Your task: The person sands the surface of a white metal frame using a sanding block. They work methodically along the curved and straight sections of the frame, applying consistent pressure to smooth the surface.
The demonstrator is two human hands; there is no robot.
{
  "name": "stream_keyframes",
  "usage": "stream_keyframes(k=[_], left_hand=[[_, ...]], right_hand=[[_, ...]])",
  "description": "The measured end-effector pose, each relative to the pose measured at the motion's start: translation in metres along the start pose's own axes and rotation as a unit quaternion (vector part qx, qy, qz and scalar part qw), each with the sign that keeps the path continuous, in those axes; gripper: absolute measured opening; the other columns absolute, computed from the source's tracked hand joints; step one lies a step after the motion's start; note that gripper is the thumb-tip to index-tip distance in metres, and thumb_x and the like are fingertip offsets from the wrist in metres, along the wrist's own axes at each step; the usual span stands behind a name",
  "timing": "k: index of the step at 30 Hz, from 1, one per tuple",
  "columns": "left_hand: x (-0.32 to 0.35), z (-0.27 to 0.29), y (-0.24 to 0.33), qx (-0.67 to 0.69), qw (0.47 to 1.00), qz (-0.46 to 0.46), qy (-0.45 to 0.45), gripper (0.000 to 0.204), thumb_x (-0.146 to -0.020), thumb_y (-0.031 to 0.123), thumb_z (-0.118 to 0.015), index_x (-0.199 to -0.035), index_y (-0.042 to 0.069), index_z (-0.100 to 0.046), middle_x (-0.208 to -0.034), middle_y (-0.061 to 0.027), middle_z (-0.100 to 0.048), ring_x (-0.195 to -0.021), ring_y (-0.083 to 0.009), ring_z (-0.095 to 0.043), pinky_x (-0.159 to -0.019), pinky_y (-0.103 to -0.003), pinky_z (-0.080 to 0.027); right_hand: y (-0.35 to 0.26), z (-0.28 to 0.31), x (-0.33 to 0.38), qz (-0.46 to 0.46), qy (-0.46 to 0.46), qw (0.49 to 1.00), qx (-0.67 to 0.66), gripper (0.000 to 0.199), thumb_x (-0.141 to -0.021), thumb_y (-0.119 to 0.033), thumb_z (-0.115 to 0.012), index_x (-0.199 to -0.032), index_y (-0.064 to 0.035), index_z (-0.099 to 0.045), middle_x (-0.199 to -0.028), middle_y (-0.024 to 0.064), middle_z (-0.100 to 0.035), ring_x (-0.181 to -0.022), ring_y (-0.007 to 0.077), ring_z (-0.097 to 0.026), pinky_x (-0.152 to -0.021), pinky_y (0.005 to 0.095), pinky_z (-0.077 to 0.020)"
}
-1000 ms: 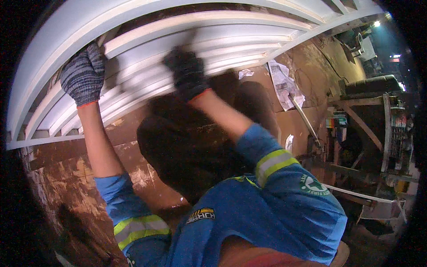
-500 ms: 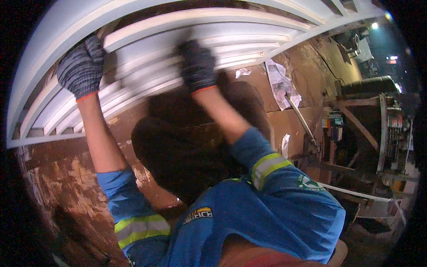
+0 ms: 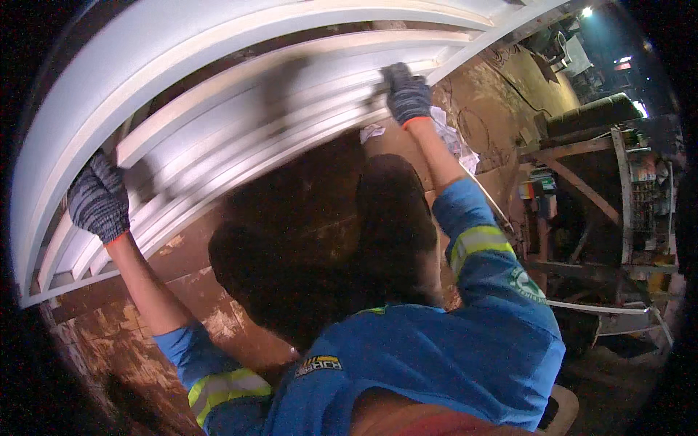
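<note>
While unevenly lit, bright white, with parallel slats (image 3: 342, 43) along the frame (image 3: 218, 89); gripped by left fingers (image 3: 96, 168); cannot tell the state of right fingers (image 3: 398, 74).

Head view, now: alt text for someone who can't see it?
A white slatted frame curves across the top, with the person's gloved left hand on its left part and gloved right hand toward its right end, grip unclear. A blue shirt fills the lower middle; brown floor shows lower left.
</note>
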State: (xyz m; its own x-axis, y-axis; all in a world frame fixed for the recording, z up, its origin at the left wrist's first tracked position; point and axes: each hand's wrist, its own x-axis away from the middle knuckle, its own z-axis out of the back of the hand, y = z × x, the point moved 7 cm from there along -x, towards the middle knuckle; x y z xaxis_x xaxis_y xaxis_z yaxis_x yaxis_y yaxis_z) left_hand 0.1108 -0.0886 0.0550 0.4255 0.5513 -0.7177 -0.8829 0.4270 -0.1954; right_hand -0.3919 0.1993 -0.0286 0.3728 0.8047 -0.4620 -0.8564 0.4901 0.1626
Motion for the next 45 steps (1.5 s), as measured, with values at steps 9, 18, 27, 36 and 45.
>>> stream_keyframes(k=[9,18,27,36,45], left_hand=[[0.005,-0.005,-0.007,-0.047,0.998,-0.017,-0.041,0.029,-0.085,0.04,-0.051,-0.09,0.019,-0.071,-0.088,-0.0144,-0.067,-0.074,-0.0356,-0.063,-0.066,-0.046,-0.051],[0.004,-0.013,-0.006,-0.012,0.999,-0.024,-0.033,0.034,-0.089,0.038,-0.043,-0.094,0.017,-0.07,-0.091,-0.0126,-0.068,-0.081,-0.0368,-0.062,-0.071,-0.047,-0.049],[0.005,-0.011,-0.015,-0.002,0.998,0.013,-0.065,0.031,-0.089,0.029,-0.045,-0.096,0.014,-0.071,-0.094,-0.0118,-0.069,-0.083,-0.0339,-0.064,-0.073,-0.044,-0.05],[0.008,-0.018,-0.026,-0.02,0.998,0.005,-0.057,0.033,-0.087,0.04,-0.048,-0.094,0.018,-0.072,-0.093,-0.0102,-0.069,-0.078,-0.0333,-0.065,-0.069,-0.043,-0.051],[0.003,-0.015,-0.012,-0.053,0.992,0.027,-0.11,0.034,-0.088,0.041,-0.047,-0.098,0.018,-0.069,-0.096,-0.0145,-0.067,-0.085,-0.0375,-0.062,-0.074,-0.046,-0.05]], right_hand=[[0.129,-0.05,0.004,-0.063,-0.003,0.995,0.077,0.044,-0.077,-0.026,-0.054,-0.12,-0.0174,-0.055,-0.127,0.0115,-0.054,-0.105,0.033,-0.057,-0.086,0.0469,-0.0443],[-0.136,0.033,0.015,-0.028,0.174,0.951,-0.252,0.015,-0.076,-0.013,-0.055,-0.088,-0.0152,-0.065,-0.086,0.0109,-0.06,-0.084,0.0307,-0.059,-0.071,0.0449,-0.0477],[-0.09,0.016,0.008,0.0,0.008,0.98,-0.199,0.016,-0.08,-0.02,-0.055,-0.092,-0.0251,-0.065,-0.104,0.0055,-0.059,-0.083,0.0292,-0.06,-0.065,0.0447,-0.048],[0.08,-0.013,0.001,-0.057,-0.026,0.997,0.05,0.05,-0.068,-0.025,-0.063,-0.118,-0.0187,-0.057,-0.123,0.0073,-0.056,-0.105,0.0296,-0.058,-0.084,0.0427,-0.0448],[-0.119,0.02,0.007,-0.167,-0.032,0.973,-0.156,0.03,-0.073,-0.014,-0.056,-0.101,-0.0218,-0.064,-0.11,0.0058,-0.058,-0.098,0.0307,-0.058,-0.079,0.045,-0.0452]])
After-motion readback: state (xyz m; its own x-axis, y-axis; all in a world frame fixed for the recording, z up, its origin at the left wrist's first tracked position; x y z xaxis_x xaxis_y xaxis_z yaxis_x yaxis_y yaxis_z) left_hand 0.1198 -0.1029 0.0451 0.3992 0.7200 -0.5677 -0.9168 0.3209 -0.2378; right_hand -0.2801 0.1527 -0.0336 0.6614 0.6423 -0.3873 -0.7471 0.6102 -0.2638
